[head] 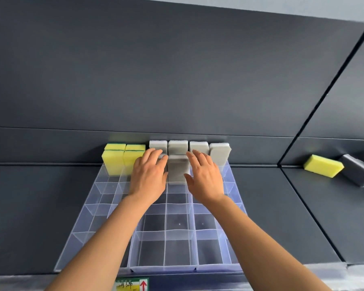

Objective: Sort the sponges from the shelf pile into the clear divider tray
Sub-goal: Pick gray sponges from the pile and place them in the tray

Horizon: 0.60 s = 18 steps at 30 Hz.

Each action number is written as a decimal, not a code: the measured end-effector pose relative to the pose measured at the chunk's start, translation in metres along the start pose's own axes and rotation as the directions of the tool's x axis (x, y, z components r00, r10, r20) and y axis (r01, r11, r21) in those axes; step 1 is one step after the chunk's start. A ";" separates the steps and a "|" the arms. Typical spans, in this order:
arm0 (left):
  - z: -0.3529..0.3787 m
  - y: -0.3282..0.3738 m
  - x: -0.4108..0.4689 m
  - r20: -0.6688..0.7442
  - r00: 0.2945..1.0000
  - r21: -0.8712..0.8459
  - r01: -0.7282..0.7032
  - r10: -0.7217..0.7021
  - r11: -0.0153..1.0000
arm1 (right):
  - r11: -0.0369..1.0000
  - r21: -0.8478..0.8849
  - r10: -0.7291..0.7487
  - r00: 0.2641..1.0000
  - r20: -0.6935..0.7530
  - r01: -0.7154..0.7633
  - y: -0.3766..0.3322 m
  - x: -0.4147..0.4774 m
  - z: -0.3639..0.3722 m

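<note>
A clear divider tray (178, 267) lies on the dark shelf. Yellow sponges (114, 164) stand upright in its far left compartments, and several grey sponges (219, 153) stand along the far row. One more grey sponge (178, 168) stands upright in the second row. My left hand (148, 175) is at that sponge's left side and my right hand (205, 177) at its right, fingers extended and spread. Whether the fingers touch it is unclear.
At the right, on the shelf, a loose yellow sponge (323, 165) lies against a dark grey sponge (358, 172). The near rows of the tray hold nothing. A dark back wall rises right behind the tray. A label with a red arrow (132, 284) sits on the shelf's front edge.
</note>
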<state>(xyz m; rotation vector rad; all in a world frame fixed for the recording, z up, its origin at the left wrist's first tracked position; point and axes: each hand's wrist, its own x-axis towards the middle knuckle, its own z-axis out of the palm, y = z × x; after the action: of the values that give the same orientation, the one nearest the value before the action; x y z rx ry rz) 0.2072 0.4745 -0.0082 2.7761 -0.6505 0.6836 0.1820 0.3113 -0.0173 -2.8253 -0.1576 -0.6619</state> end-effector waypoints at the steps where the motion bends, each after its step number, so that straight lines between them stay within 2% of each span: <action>1: 0.000 0.005 0.000 0.002 1.000 0.008 -0.015 0.015 1.000 | 1.000 -0.011 0.013 1.000 0.000 -0.013 0.005 -0.004 -0.003; 6: 0.003 0.045 0.002 -0.016 0.993 0.037 -0.115 0.116 0.993 | 0.989 -0.130 0.075 0.997 0.034 -0.070 0.040 -0.036 -0.029; 18: 0.026 0.217 -0.007 0.056 0.974 -0.013 -0.219 0.219 0.976 | 0.966 -0.188 0.207 0.969 0.136 -0.180 0.177 -0.139 -0.116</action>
<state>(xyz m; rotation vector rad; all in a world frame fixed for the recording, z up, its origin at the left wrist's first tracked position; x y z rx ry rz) 0.1113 0.2783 -0.0136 2.7516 -0.9805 0.6427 0.0362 0.1045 -0.0150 -3.0070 0.1580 -0.4326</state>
